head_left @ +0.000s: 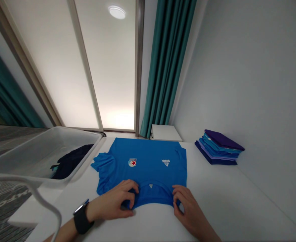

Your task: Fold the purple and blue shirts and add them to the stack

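A bright blue t-shirt lies flat on the white table, its collar toward me, with two small logos on the chest. My left hand, wearing a dark watch at the wrist, pinches the shirt's near edge left of the collar. My right hand grips the near edge just right of the collar. One sleeve sticks out on the left side; the right side looks folded in.
A clear plastic bin with dark clothing inside stands at the left. A stack of folded blue and purple shirts sits at the back right by the wall. A small white box and teal curtains stand behind the table.
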Available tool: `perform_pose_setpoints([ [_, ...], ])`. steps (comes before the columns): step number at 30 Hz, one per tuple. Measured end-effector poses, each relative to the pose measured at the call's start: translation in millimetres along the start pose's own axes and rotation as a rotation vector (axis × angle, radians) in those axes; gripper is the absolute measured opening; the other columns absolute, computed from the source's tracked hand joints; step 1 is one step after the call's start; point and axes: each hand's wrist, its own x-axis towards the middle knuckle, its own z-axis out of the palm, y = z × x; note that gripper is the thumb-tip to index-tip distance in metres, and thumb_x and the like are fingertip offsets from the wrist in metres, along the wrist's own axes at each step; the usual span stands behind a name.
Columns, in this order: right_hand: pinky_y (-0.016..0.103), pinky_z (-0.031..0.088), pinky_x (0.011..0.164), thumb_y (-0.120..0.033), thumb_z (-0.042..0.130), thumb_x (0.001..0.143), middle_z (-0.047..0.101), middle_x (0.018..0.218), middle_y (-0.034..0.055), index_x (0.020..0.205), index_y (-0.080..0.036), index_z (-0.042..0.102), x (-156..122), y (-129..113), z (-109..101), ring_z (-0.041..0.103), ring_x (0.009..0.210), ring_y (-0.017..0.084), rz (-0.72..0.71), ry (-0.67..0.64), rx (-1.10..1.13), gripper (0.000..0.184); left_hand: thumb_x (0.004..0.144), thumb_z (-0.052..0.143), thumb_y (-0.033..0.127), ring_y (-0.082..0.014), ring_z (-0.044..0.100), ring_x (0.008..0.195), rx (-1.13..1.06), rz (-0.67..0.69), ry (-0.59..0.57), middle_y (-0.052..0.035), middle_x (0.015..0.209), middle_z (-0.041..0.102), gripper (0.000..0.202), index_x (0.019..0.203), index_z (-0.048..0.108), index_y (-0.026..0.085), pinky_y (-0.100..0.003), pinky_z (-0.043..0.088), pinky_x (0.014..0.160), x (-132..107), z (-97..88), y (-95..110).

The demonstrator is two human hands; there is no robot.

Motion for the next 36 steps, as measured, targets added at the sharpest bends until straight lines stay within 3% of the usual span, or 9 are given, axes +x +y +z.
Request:
perform_pose_setpoints([
  [6,0.042,0.048,0.093,-0.008,0.046,0.080,0.063,0.103,0.0075,0.083,-0.024,0.054,1.1,-4.1,-3.8,0.057,0.110,0.024,0.010,-0.059,0.009,0.017,0.086,0.063,0.022,-0.0215,0.050,0.118,-0.002,-0.007,0.003,-0.0052,0.124,0.055,0.007,0.079,0.062,0.021,-0.032,0.041,0.100,-8.1,-2.9,0.8],
  [9,0.040,0.050,0.093,-0.015,0.047,0.087,0.066,0.105,0.0080,0.091,-0.023,0.059,-0.1,3.0,-2.0,0.059,0.109,0.023,0.028,-0.028,0.049,0.015,0.093,0.052,0.025,-0.0206,0.054,0.112,0.008,0.011,0.033,-0.0067,0.122,0.058,0.013,0.099,0.063,0.022,-0.033,0.043,0.099,-3.9,-5.0,3.3],
  [13,0.041,0.046,0.102,-0.023,0.039,0.096,0.064,0.122,0.0096,0.119,-0.023,0.061,-1.9,15.1,6.3,0.057,0.118,0.022,0.055,0.012,0.013,0.031,0.099,0.040,0.027,-0.0216,0.055,0.117,0.128,-0.010,0.089,-0.0070,0.129,0.059,0.035,0.133,0.050,0.025,-0.037,0.041,0.103,19.2,-3.2,6.0],
  [17,0.045,0.035,0.113,-0.033,0.037,0.099,0.047,0.146,0.0055,0.144,-0.025,0.042,0.4,15.8,10.3,0.043,0.134,0.022,0.040,-0.144,-0.121,0.046,0.099,0.039,0.034,-0.0251,0.042,0.135,0.286,0.021,0.078,-0.0070,0.149,0.043,0.048,0.147,0.036,0.026,-0.044,0.032,0.113,51.2,11.7,0.1],
  [22,0.047,0.024,0.118,-0.040,0.030,0.102,0.031,0.154,-0.0003,0.151,-0.029,0.026,2.5,6.8,2.9,0.031,0.141,0.021,0.010,-0.301,-0.208,0.050,0.099,0.037,0.046,-0.0264,0.028,0.143,0.383,-0.015,0.045,-0.0066,0.157,0.028,0.056,0.151,0.026,0.028,-0.049,0.022,0.117,66.9,33.9,-16.5],
  [28,0.048,0.018,0.120,-0.044,0.029,0.101,0.021,0.157,-0.0013,0.152,-0.029,0.013,-5.1,6.1,-0.7,0.024,0.144,0.022,0.006,-0.356,-0.213,0.055,0.100,0.032,0.052,-0.0257,0.023,0.145,0.388,-0.020,0.034,-0.0053,0.158,0.022,0.058,0.152,0.022,0.030,-0.049,0.019,0.118,62.0,35.4,-20.0],
  [33,0.050,0.016,0.120,-0.045,0.029,0.101,0.021,0.157,-0.0012,0.152,-0.030,0.013,-5.0,5.3,-1.0,0.022,0.145,0.022,0.028,-0.370,-0.177,0.056,0.099,0.035,0.050,-0.0252,0.027,0.143,0.371,-0.013,0.061,-0.0046,0.157,0.027,0.055,0.150,0.028,0.031,-0.050,0.022,0.117,62.7,34.0,-15.9],
  [36,0.051,0.016,0.120,-0.044,0.028,0.101,0.027,0.156,-0.0008,0.151,-0.030,0.021,-1.6,2.9,-1.4,0.025,0.144,0.022,0.055,-0.353,-0.146,0.052,0.101,0.034,0.043,-0.0214,0.039,0.138,0.327,-0.022,0.131,-0.0037,0.150,0.042,0.049,0.147,0.035,0.029,-0.047,0.025,0.117,63.4,30.6,-16.1],
])
